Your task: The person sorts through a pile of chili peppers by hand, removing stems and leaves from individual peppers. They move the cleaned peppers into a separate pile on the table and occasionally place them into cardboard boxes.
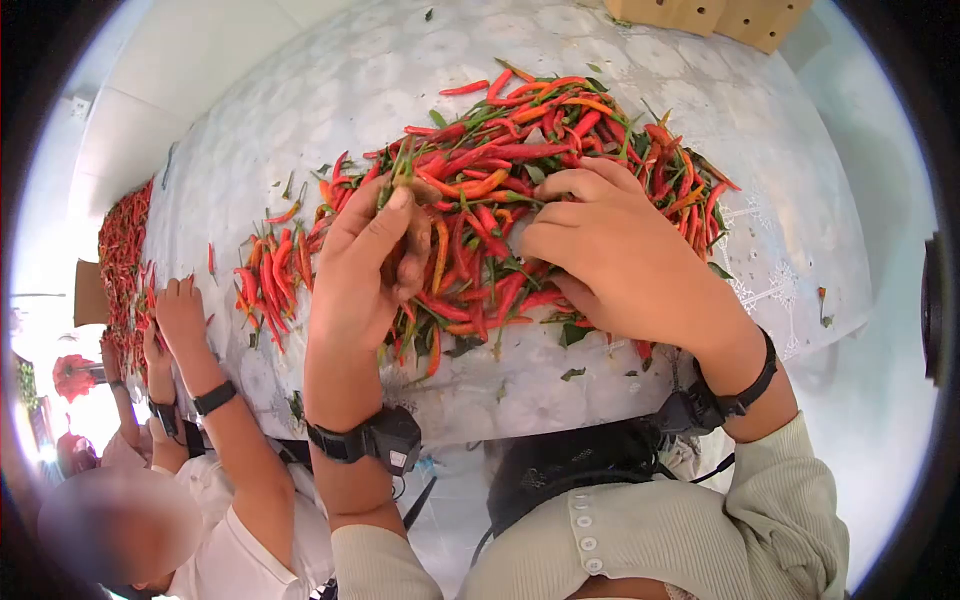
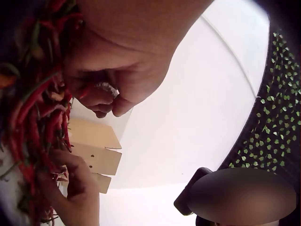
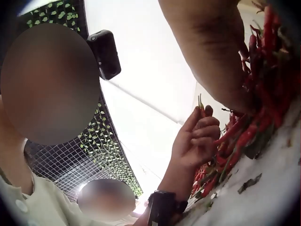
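Note:
A heap of red and orange chillies (image 1: 500, 160) with green stems and leaves lies on a pale patterned tablecloth. At the heap's left side, the left hand (image 1: 365, 250) pinches chillies by their green stems between thumb and forefinger, stems pointing up; the right wrist view shows this left hand (image 3: 195, 143) with its fingers curled round them. The right hand (image 1: 625, 255) reaches into the right part of the heap, palm down with bent fingers; its fingertips are hidden among the chillies. In the left wrist view the right hand (image 2: 75, 188) touches the heap too.
A smaller chilli pile (image 1: 270, 280) lies left of the main heap. Another person's hand (image 1: 182, 315) is at the far left, near a long bank of chillies (image 1: 125, 250). Cardboard boxes (image 1: 690, 14) stand at the far edge. Loose leaves and chillies dot the cloth (image 1: 800, 190).

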Demonstrator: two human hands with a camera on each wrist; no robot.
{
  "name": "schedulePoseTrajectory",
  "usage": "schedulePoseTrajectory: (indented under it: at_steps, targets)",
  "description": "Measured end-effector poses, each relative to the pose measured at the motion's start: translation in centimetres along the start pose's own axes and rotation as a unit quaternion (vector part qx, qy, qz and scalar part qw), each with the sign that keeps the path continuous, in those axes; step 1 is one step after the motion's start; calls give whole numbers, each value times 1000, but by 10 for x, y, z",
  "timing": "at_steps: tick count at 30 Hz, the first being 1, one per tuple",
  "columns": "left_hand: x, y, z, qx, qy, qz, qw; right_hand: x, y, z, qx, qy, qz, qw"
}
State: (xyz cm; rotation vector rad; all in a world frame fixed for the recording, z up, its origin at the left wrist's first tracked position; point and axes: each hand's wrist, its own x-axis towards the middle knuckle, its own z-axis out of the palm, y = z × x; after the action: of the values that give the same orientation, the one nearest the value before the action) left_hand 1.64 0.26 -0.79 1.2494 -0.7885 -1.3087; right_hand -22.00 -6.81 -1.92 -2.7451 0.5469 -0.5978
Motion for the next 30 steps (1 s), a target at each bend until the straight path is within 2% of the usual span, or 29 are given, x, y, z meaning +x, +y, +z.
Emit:
schedulePoseTrajectory:
  at_steps: [2,5,8,11,14,17,20,23,25,27,30]
  targets:
    - [0,0,-2,-6,-5,4,1000,0,1,-2,40,-2,3,999]
    - [0,-1,-4,-7,-9,4,1000,1,-1,-5,25,-17,-7,1000]
    - [-1,0,-1,-6,2,-10,1000,3,-5,1,10,12,-30,999]
    - [-2,1,0,-9,-9,-16,1000,5,-14,5,19,-13,-36,999]
    - [-4,2,0,-25,-12,-20,999,8,-13,2,68,14,-37,997]
    - [-4,1,1,-39,-10,-17,999,13,-1,-4,67,124,-42,989]
    - [-3,-1,-1,-57,-39,-20,997,10,-3,-11,87,215,73,970]
    - [-7,2,1,-62,-68,-34,995,12,-5,-11,161,302,81,936]
    - [-8,3,0,-57,-85,-46,994,14,-6,-8,149,330,48,931]
    - [-9,1,5,-42,-87,-45,994,14,-10,-7,62,318,-9,946]
    - [-12,1,10,-76,-103,-61,990,17,-11,8,70,295,-127,944]
